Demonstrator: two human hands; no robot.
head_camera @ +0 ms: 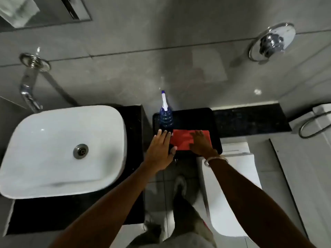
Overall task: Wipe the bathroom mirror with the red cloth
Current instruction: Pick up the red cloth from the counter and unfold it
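Note:
A folded red cloth [184, 138] lies flat on a black tray [193, 119] between the sink and the toilet. My right hand [201, 143] rests palm down on the cloth's right half, fingers spread. Just left of the cloth, my left hand [161, 146] lies flat over the tray's left edge, its thumb touching the cloth's near left corner. The mirror [44, 13] shows only as a corner at the top left, high on the grey wall.
A blue spray bottle [166, 115] with a white nozzle stands on the tray's far left corner, just beyond my left fingertips. A white basin [59, 151] on a black counter fills the left, a wall tap [29, 90] above it. A white toilet [232, 185] sits below right.

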